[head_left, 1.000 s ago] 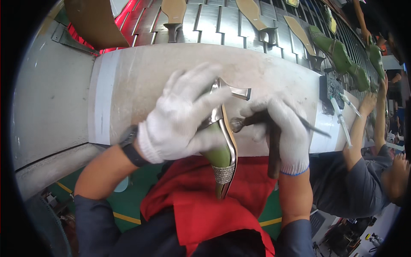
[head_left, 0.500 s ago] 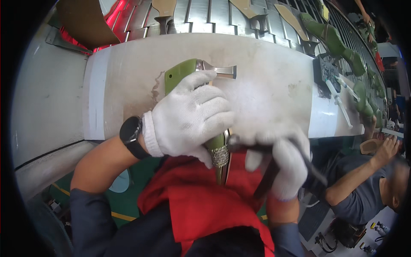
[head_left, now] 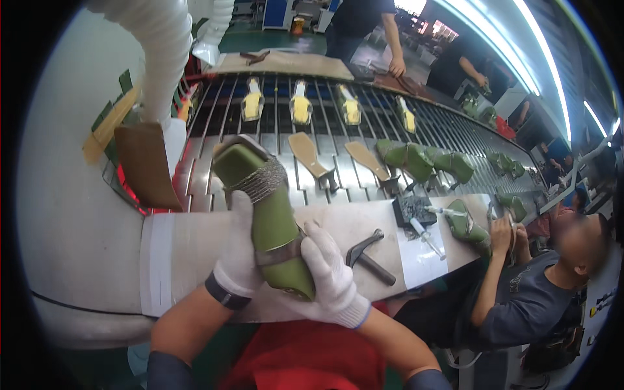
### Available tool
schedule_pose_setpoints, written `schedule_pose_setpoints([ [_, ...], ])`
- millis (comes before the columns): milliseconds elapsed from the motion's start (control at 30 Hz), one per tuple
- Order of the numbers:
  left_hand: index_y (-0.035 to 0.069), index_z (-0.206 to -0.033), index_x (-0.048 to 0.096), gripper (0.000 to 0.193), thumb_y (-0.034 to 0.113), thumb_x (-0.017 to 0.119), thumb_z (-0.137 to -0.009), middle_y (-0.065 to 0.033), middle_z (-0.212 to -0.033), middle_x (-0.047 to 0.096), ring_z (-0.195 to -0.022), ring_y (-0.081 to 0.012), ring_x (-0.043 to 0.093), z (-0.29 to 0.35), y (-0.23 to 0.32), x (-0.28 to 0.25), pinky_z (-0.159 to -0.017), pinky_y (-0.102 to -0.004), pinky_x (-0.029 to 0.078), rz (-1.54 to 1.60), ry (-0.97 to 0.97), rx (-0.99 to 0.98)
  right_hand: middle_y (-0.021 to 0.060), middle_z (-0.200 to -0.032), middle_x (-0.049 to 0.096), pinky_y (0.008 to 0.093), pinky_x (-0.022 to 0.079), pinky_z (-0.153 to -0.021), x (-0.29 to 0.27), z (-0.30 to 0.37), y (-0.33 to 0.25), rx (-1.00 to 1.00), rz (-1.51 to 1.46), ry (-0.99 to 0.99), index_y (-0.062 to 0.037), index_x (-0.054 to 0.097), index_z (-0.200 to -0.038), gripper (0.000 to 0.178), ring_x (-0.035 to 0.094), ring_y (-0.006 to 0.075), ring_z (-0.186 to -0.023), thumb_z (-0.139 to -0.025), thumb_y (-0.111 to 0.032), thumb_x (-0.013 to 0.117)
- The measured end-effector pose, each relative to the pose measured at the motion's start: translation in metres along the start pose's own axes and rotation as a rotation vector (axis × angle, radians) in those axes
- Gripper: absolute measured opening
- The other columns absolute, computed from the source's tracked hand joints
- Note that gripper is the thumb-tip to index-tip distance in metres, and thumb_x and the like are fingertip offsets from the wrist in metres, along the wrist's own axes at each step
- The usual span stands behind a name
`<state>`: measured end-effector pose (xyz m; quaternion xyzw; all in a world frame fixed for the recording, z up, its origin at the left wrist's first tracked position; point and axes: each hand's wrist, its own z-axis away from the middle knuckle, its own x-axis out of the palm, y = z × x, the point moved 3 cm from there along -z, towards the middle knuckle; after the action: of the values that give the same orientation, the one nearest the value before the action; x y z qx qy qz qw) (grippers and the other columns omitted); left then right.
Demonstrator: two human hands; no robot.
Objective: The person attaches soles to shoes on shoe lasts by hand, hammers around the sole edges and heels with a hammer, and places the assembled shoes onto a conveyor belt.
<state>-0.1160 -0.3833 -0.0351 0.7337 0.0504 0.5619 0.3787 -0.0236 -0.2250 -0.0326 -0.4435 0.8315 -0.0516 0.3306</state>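
Observation:
A green shoe last (head_left: 268, 214) is raised over the near side of the bench, its toe end pointing up and away. A glittery braided strap (head_left: 260, 184) wraps the toe end, and a brown band (head_left: 279, 252) crosses nearer the heel end. My left hand (head_left: 238, 253), in a white glove, is closed along the last's left side. My right hand (head_left: 331, 276), gloved too, grips its lower right side. Part of both hands' fingers is hidden behind the last. To the right, a dark hammer (head_left: 369, 259) lies on the bench, apart from both hands.
A pale bench (head_left: 195, 240) spans the front. Beyond it, a slatted metal conveyor (head_left: 260, 140) carries soles with heels (head_left: 305, 155) and green lasts (head_left: 406, 156). A black box (head_left: 411, 209) and syringes (head_left: 429, 237) sit right. A co-worker (head_left: 526, 292) works nearby; a white hose (head_left: 166, 58) hangs left.
The hammer has left my right hand and now lies on the bench. Both hands now hold the last, raised and turned toe end away. The view has tilted up to show more of the conveyor.

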Motion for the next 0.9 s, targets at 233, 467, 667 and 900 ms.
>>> schedule_pose_setpoints([
  [233,-0.001,-0.133,0.068,0.035,0.026,0.065,-0.11,-0.0092,-0.117,0.075,-0.105,-0.0198,0.072,-0.011,-0.017,-0.06,-0.094,-0.0343,0.058,-0.919,0.273,0.199,0.0289,-0.139,0.069,0.0467,0.053,-0.112,0.072,-0.094,0.116,0.155,0.219,-0.057,-0.0022,0.057,-0.154,0.068,0.066,0.0434,-0.132,-0.097,-0.036,0.074],
  [467,-0.002,-0.118,0.076,0.03,0.02,0.08,-0.099,-0.0141,-0.105,0.081,-0.091,-0.0214,0.079,0.003,-0.042,-0.038,-0.085,-0.0368,0.064,-1.159,-0.154,0.16,0.0281,-0.137,0.072,0.0444,0.054,-0.111,0.106,-0.098,0.176,0.871,-0.069,-0.237,-0.0008,0.058,-0.154,0.08,0.069,0.0405,-0.129,-0.092,-0.048,0.076],
  [667,-0.003,-0.128,0.069,0.05,0.043,0.053,-0.118,-0.0178,-0.116,0.076,-0.102,-0.024,0.074,0.005,-0.07,-0.069,-0.095,-0.0391,0.061,-0.348,-0.239,-0.276,0.0294,-0.136,0.072,0.0503,0.052,-0.113,0.072,-0.084,0.151,0.71,0.236,-0.241,0.0002,0.059,-0.15,0.077,0.069,0.0432,-0.13,-0.096,-0.053,0.073],
  [900,-0.003,-0.133,0.068,0.044,0.036,0.059,-0.116,-0.0169,-0.121,0.076,-0.104,-0.0232,0.074,0.005,-0.076,-0.048,-0.095,-0.0389,0.062,-0.589,-0.263,-0.401,0.0241,-0.129,0.075,0.0484,0.055,-0.108,-0.084,-0.079,0.163,0.476,0.595,-0.254,-0.0004,0.073,-0.133,0.055,0.072,0.0402,-0.121,-0.097,-0.042,0.075],
])
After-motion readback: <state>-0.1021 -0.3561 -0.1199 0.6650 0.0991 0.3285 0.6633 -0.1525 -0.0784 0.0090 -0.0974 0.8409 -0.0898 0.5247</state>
